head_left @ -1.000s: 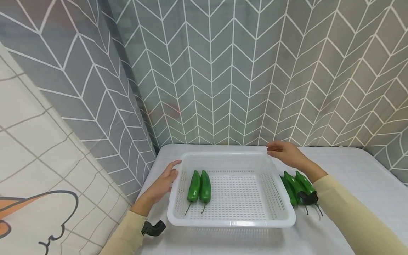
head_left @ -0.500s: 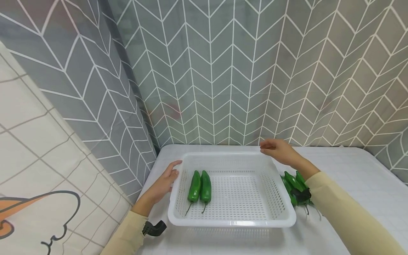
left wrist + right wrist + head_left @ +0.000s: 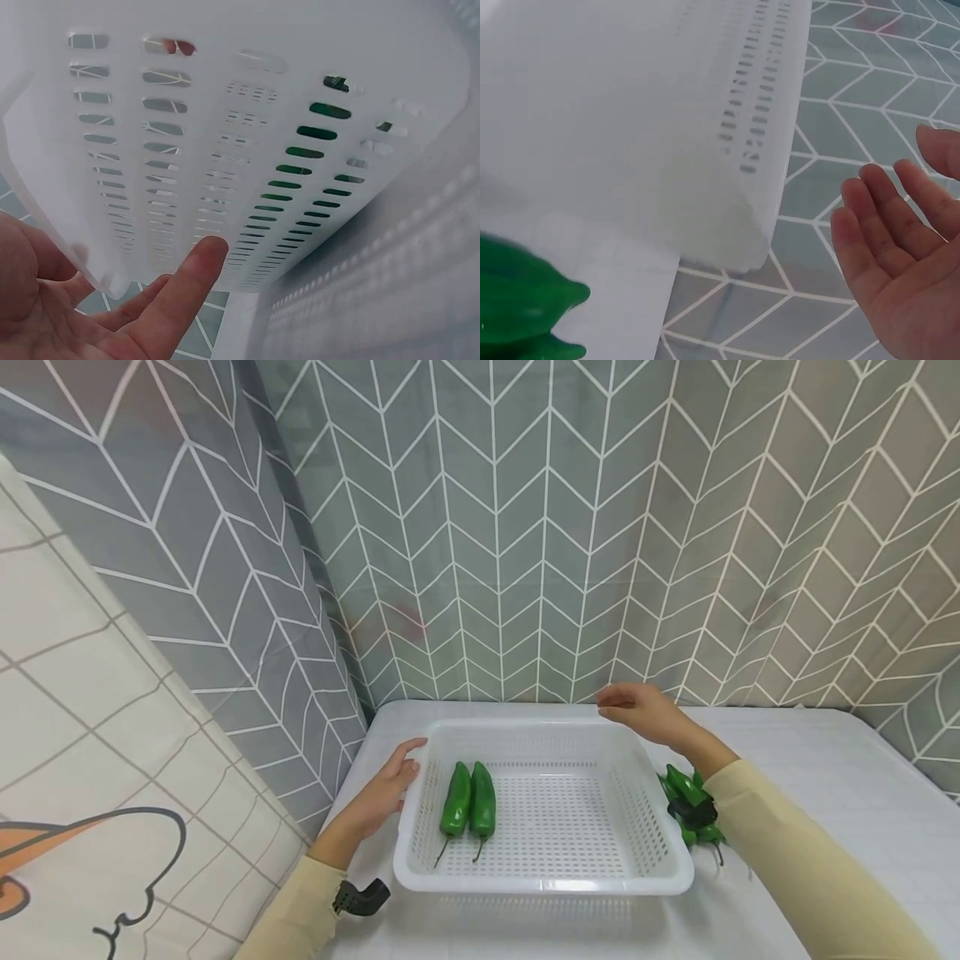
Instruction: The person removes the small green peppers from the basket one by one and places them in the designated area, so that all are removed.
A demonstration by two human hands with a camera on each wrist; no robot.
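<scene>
A white plastic basket (image 3: 570, 887) with slotted walls stands on the table, with two long green peppers (image 3: 456, 802) side by side near its left wall. My left hand (image 3: 378, 797) rests at the left rim; in the left wrist view a fairly straight finger (image 3: 196, 274) touches the slotted outer wall. Over the far right corner hovers my right hand (image 3: 643, 712), holding nothing. The right wrist view has its fingers loosely bent, apart from the basket (image 3: 772, 217). More green peppers (image 3: 684, 787) lie right of the basket, partly covered by my right wrist and sleeve.
The table (image 3: 817, 793) has a white cloth and extends to the right. A grey curtain (image 3: 525, 568) with white zigzag lines hangs behind it. Along the left is a pale cloth (image 3: 112, 710) with a grid pattern. Black camera mounts (image 3: 362, 898) sit on both wrists.
My right hand has moved left over the basket's far right corner, its sleeve covering more of the peppers on the right. My left hand and the two peppers in the basket stay put.
</scene>
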